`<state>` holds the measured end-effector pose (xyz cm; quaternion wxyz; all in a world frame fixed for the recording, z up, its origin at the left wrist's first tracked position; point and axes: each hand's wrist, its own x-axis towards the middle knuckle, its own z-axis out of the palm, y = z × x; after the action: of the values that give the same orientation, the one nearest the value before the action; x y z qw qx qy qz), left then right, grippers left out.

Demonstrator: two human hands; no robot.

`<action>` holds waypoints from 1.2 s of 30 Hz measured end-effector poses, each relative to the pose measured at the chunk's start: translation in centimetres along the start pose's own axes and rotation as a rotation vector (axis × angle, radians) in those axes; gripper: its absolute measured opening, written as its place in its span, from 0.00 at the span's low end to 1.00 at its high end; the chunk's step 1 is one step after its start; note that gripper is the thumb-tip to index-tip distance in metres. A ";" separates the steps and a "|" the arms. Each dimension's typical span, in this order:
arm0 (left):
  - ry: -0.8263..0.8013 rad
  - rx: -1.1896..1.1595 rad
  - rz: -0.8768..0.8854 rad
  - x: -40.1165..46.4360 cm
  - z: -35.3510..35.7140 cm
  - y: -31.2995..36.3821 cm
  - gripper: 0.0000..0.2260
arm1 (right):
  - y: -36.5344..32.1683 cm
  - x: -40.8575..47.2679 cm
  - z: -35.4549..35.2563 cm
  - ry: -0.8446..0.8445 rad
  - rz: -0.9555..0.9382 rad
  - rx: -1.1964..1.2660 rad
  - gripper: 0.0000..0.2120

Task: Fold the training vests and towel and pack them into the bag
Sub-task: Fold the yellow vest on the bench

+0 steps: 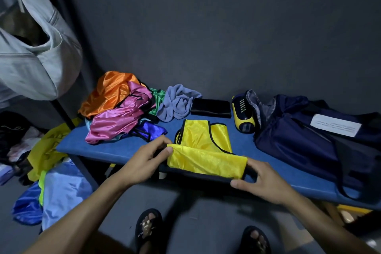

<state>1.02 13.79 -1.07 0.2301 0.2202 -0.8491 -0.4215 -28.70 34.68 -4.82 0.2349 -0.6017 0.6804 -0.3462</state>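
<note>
At lower centre, the left hand [144,161] pinches the left corner of the yellow vest [203,146] and the right hand [266,181] pinches its right corner, both grips clenched on its folded edge at the table [115,148] front. One vest pile [121,109] and one towel [178,102] lie mid-left; one navy bag [305,140] sits right.

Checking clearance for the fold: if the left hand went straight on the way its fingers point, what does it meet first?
The left hand grips the yellow vest at its near left corner, fingers pointing up-right. Going on, it would probably cross more of that vest first; the black pouch lies beyond. Depth is unclear.
</note>
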 end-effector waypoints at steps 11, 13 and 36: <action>-0.060 -0.343 -0.402 8.4 -1.5 -0.9 0.12 | 0.4 5.1 0.1 0.139 0.113 0.195 0.19; -0.043 -0.360 -0.505 9.7 -1.4 -1.4 0.10 | 1.0 6.1 0.2 0.162 0.152 0.177 0.22; 0.192 -0.283 -0.498 11.2 1.7 -4.6 0.44 | 2.6 12.3 1.0 0.285 0.500 -0.116 0.16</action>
<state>-8.01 5.95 -3.46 0.2272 0.4263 -0.6761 -0.5563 -31.74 22.47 -6.27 0.1803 -0.3731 0.8523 -0.3192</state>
